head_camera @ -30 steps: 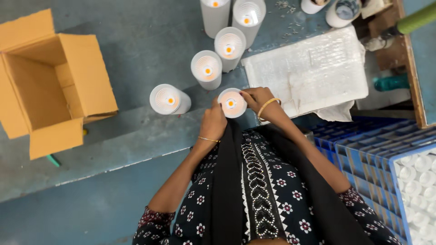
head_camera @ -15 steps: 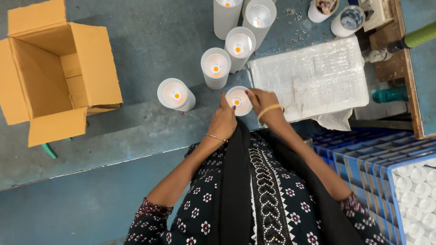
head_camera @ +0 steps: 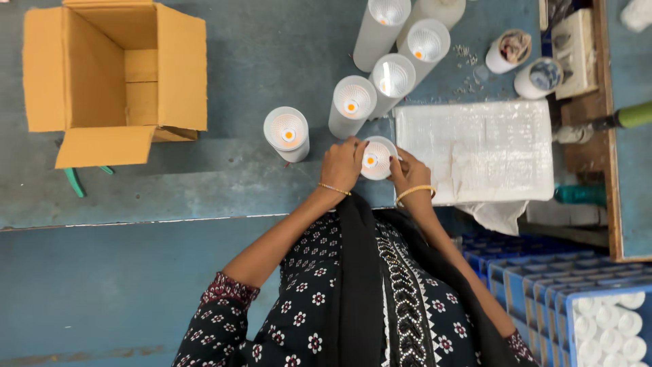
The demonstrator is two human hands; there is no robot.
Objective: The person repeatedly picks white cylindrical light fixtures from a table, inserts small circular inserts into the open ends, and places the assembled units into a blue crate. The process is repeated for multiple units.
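Note:
A white cylindrical lamp housing point(head_camera: 377, 157) with an orange centre stands on the blue-grey bench point(head_camera: 258, 61), open end up. My left hand point(head_camera: 341, 165) grips its left side and my right hand point(head_camera: 408, 172) grips its right side. Both wrists wear thin gold bangles. Several more white cylinders stand in a row running up and to the right: one point(head_camera: 286, 132) to the left, one point(head_camera: 352, 104) just above, another point(head_camera: 392, 81) beyond that.
An open cardboard box point(head_camera: 115, 75) lies at the far left. A white plastic-wrapped tray point(head_camera: 479, 149) sits right of my hands. Small round cups point(head_camera: 509, 51) and a wooden shelf point(head_camera: 584, 143) are at the top right. A blue crate point(head_camera: 543, 285) with white cylinders is at the bottom right.
The view has shifted, so everything sits further right and lower. Both hands stay on the same cylinder, with the left hand now wrapped more over its left rim.

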